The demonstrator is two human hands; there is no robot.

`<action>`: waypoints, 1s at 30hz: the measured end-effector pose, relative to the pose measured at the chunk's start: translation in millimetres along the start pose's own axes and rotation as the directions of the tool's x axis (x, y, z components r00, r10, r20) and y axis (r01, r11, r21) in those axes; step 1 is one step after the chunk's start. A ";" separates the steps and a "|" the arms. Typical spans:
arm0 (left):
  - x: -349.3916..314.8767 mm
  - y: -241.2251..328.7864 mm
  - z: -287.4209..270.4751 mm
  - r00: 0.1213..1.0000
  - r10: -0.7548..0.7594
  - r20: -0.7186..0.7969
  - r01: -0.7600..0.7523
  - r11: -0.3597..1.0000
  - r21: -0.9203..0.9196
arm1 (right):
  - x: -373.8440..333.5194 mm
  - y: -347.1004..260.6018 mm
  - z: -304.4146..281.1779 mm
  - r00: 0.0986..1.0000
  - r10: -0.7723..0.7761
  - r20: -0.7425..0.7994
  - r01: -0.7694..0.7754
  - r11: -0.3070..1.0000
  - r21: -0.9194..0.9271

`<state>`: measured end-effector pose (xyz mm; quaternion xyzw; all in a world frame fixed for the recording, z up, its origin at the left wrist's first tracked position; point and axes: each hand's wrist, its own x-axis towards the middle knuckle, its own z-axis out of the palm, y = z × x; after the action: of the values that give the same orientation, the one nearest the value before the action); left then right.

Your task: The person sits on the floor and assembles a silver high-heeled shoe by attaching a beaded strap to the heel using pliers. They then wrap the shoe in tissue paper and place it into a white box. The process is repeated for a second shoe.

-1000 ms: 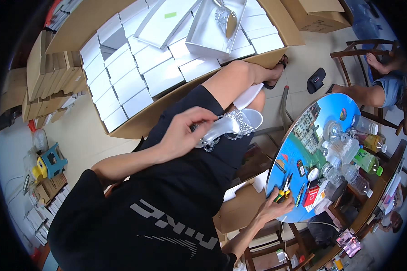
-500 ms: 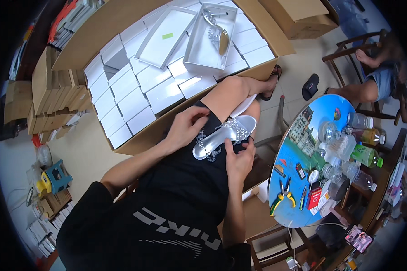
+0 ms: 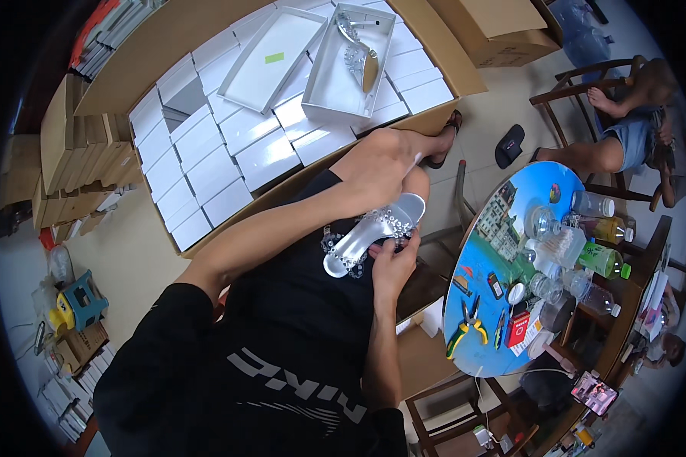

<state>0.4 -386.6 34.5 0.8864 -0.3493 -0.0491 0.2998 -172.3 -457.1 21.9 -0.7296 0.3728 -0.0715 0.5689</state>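
Observation:
A silver sandal (image 3: 358,241) with clear, beaded straps lies over my lap, its sole turned up toward me. My right hand (image 3: 395,263) grips it by the side near the toe end, thumb and fingers around the edge. Just beyond the toe, between my knees, is my left hand (image 3: 379,181). Its back faces up and its fingers are hidden. A sliver of something white (image 3: 418,158) shows beside that hand. A similar sandal (image 3: 356,57) rests in an open white shoebox (image 3: 339,107) ahead of me.
A large carton (image 3: 278,177) full of white shoeboxes stands ahead, with a white lid (image 3: 270,80) on top. At right, a round blue table (image 3: 465,305) bears bottles and yellow-handled pliers (image 3: 469,329). Another person's legs (image 3: 606,156) are beyond it.
My left hand has moved forward and right, from beside the sandal's heel to between my knees, over the white piece. My right hand still holds the sandal.

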 end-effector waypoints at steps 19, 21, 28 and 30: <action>-154.8 63.3 -77.1 0.963 -0.131 0.234 0.259 0.684 -0.682 | 15.3 -90.0 -41.0 0.949 0.162 0.272 -0.282 0.824 0.492; -139.3 77.5 -81.0 0.906 -0.230 0.355 0.420 0.592 -0.688 | 11.5 -91.6 -35.7 0.960 0.129 0.250 -0.248 0.806 0.537; -131.1 51.6 -63.4 0.928 0.152 -0.342 -0.256 0.923 -0.286 | 5.9 -89.0 -46.3 0.960 -0.005 0.280 -0.138 0.863 0.487; -128.7 43.1 -72.3 0.904 0.260 -0.339 -0.322 0.937 -0.139 | 5.4 -89.0 -52.7 0.956 0.016 0.294 -0.144 0.896 0.420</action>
<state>-100.2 -291.9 102.1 0.7873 -0.4193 0.1054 0.4397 -155.1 -494.8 116.8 -0.5697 0.2921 -0.0247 0.7678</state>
